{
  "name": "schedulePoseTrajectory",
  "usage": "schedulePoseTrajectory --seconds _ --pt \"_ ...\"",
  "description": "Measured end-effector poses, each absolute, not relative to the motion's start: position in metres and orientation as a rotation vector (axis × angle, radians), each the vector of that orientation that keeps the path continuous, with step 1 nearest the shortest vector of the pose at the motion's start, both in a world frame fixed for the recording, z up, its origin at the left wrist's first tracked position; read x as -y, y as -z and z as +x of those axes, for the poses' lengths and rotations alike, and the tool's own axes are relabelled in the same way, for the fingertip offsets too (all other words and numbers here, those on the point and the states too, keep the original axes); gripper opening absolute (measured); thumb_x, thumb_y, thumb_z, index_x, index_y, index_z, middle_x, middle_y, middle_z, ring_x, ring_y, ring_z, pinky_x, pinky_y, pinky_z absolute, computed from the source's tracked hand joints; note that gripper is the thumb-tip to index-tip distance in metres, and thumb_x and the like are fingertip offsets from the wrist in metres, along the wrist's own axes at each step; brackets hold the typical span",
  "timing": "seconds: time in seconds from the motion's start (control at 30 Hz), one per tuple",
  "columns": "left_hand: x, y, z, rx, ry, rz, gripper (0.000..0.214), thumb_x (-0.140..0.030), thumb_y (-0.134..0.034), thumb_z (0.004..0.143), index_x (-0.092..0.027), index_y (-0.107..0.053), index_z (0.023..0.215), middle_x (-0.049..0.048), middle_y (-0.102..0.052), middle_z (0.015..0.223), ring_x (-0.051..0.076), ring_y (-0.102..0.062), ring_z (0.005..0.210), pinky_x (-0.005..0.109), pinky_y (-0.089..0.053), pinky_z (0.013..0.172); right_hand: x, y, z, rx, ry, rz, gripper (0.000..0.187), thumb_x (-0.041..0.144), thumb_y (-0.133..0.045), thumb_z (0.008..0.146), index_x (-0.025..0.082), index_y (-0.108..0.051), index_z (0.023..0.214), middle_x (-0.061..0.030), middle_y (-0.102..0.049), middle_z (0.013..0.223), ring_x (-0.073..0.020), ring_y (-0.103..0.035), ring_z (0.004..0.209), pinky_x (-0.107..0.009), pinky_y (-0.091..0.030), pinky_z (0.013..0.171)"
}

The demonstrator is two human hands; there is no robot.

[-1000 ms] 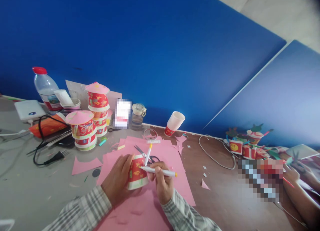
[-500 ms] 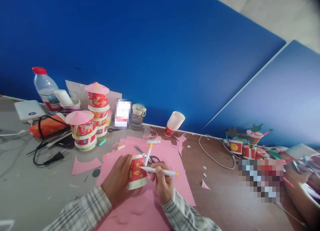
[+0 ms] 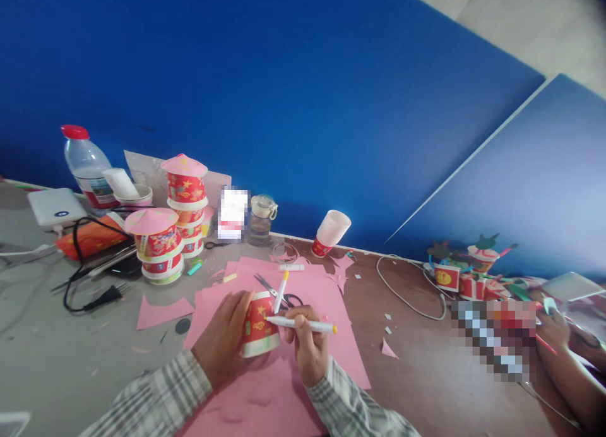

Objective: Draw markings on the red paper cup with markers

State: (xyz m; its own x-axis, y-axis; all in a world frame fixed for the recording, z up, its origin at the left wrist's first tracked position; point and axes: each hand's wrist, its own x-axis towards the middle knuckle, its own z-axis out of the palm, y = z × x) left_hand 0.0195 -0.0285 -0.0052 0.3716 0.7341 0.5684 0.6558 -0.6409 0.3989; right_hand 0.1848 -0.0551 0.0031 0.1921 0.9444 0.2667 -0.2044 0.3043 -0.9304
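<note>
My left hand (image 3: 226,336) is closed around the left side of a red paper cup (image 3: 259,326) with yellow drawings and white bands, turned upside down and slightly tilted. In my right hand (image 3: 307,345) is a white marker (image 3: 307,324) with a yellow end, its tip at the cup's red side. Behind the cup, scissors (image 3: 291,300) lie open on pink paper (image 3: 343,336). A yellow marker cap and white barrel (image 3: 281,292) lean across them. Another white marker (image 3: 290,268) lies farther back on the paper.
Red cup towers with pink paper roofs (image 3: 151,221) stand at left, near a bottle (image 3: 88,172) and a black plug cable (image 3: 106,297). A cup stack (image 3: 331,232) and water jar (image 3: 262,219) stand behind. A co-worker's hand (image 3: 553,326) is at far right.
My hands, the cup and the marker stay almost still, the marker tip shifting very slightly. At far right, the co-worker's hand has moved.
</note>
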Motion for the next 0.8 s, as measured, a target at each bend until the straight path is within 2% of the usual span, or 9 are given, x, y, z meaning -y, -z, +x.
schedulePoseTrajectory --seconds 0.4,0.8 --pt "0.0291 0.0033 0.0204 -1.272 -1.121 2.473 0.091 -0.055 -0.064 0.055 -0.019 -0.018 0.125 0.0092 -0.046 0.111 0.028 -0.043 0.102 0.045 -0.043 0.085 0.0550 -0.0022 0.1848 1.021 -0.956 -0.916 0.029 0.042 -0.050 0.077 0.018 -0.063 0.068 0.0041 -0.051 0.041 -0.0123 -0.044 0.037 -0.022 -0.036 0.040" --pt "0.0299 0.0031 0.0198 -1.284 -1.132 2.527 0.096 -0.059 -0.062 0.054 -0.017 -0.015 0.126 0.0120 -0.045 0.112 0.029 -0.043 0.102 0.045 -0.044 0.084 0.0514 -0.0014 0.1845 0.977 -0.963 -0.925 0.028 0.042 -0.052 0.076 0.018 -0.062 0.065 0.0057 -0.048 0.039 -0.0115 -0.042 0.035 -0.021 -0.036 0.039"
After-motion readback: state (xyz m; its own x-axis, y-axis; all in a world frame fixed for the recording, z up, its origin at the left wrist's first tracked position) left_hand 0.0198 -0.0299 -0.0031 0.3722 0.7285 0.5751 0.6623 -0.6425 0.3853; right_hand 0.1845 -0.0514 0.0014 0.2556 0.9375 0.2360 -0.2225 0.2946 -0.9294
